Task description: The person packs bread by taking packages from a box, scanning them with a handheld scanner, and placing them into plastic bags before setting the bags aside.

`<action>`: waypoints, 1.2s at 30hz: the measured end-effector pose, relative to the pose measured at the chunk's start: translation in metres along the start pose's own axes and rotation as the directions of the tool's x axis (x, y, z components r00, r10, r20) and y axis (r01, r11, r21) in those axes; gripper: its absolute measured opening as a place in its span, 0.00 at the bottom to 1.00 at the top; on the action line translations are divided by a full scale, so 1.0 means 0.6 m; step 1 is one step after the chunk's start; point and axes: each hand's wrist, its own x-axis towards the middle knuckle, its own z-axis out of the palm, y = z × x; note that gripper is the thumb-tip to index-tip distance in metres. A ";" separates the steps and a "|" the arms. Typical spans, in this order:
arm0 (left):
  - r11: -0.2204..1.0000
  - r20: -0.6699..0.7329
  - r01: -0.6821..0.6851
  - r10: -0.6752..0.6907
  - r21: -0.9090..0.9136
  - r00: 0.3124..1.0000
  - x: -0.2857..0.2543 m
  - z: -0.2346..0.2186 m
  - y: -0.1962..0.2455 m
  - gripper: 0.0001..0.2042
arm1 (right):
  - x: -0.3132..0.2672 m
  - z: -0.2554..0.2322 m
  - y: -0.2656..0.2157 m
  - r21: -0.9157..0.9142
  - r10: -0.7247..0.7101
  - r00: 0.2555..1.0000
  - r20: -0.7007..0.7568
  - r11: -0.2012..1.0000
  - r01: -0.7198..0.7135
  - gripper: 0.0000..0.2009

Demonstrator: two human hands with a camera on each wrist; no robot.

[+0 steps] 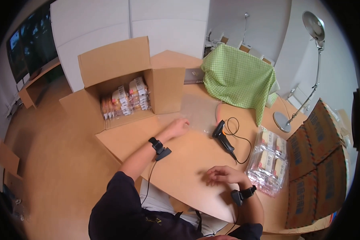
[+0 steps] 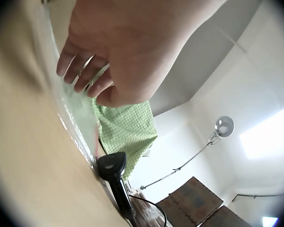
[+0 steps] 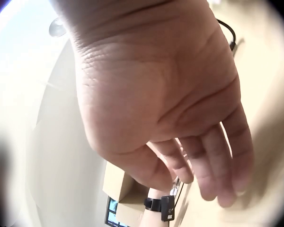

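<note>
My left hand (image 1: 180,127) is over the near edge of a clear plastic bag (image 1: 204,114) that lies flat on the table. Nothing is in its loosely bent fingers (image 2: 87,75). The right hand (image 1: 225,176) hovers near the table's front edge, its fingers (image 3: 217,170) relaxed and holding nothing. Between and beyond the two hands lies a black barcode scanner (image 1: 225,141) with a looped cable. To the left of my left hand, an open cardboard box (image 1: 167,92) faces me on its side, with several stacked clear-wrapped packets (image 1: 126,98) inside.
Right of the scanner, more wrapped packets (image 1: 270,160) lie in clear plastic. Beside them stands a large printed cardboard carton (image 1: 318,172). A green checked cloth (image 1: 238,78) covers something at the back, near a desk lamp (image 1: 283,121). A dark flat box (image 1: 193,76) sits behind the bag.
</note>
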 end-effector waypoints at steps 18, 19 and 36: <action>0.992 -0.064 -0.106 0.102 -0.065 0.993 0.010 0.067 -0.015 0.21 | 0.046 -0.050 0.086 0.748 -0.118 0.993 0.009 0.660 0.072 0.19; 0.992 -0.061 -0.110 0.106 -0.065 0.993 0.010 0.063 -0.010 0.21 | 0.045 -0.047 0.076 0.752 -0.141 0.990 0.004 0.653 0.090 0.18; 0.991 -0.339 -0.127 0.102 -0.052 0.935 0.013 0.039 0.006 0.07 | 0.045 -0.046 0.085 0.713 -0.115 0.993 -0.039 0.693 0.108 0.16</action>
